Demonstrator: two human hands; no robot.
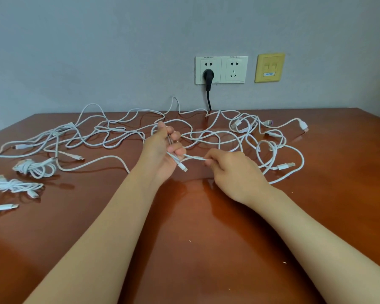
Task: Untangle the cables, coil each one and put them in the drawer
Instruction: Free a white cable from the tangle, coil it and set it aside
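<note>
Fingers [177, 150] of the left hand [160, 150] are curled round strands of white cable [194, 157], with one connector end [182, 166] projecting below the palm. The right hand [230, 170] pinches the short span running from the left fingers, just beside them. Behind both hands, the tangled cables [119, 132] sprawl across the brown table [184, 238]. Coiled bundles [35, 167] lie near the table's left edge. A black plug [207, 76] sits in the wall socket [234, 70].
</note>
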